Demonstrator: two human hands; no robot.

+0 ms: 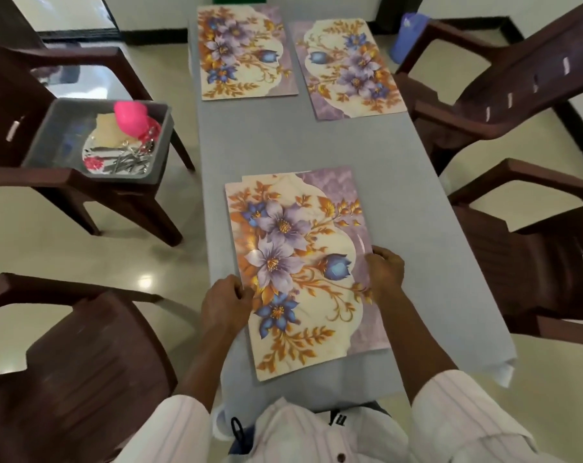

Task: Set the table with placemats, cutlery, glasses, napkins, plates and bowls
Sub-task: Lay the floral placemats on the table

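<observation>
A floral placemat (300,262) lies on the near part of the grey table (367,145); a second mat's edge shows under its top. My left hand (225,302) grips its left edge and my right hand (385,270) grips its right edge. Two more floral placemats lie at the far end, one on the left (243,51) and one on the right (347,68). A grey bin (49,128) on the chair to the left holds cutlery (129,160), a pink cup (131,116), a plate and napkins.
Brown plastic chairs stand round the table: two on the left (83,362), two on the right (534,262). A blue container (405,38) stands on the floor at the far right. The tablecloth corner hangs off the near right.
</observation>
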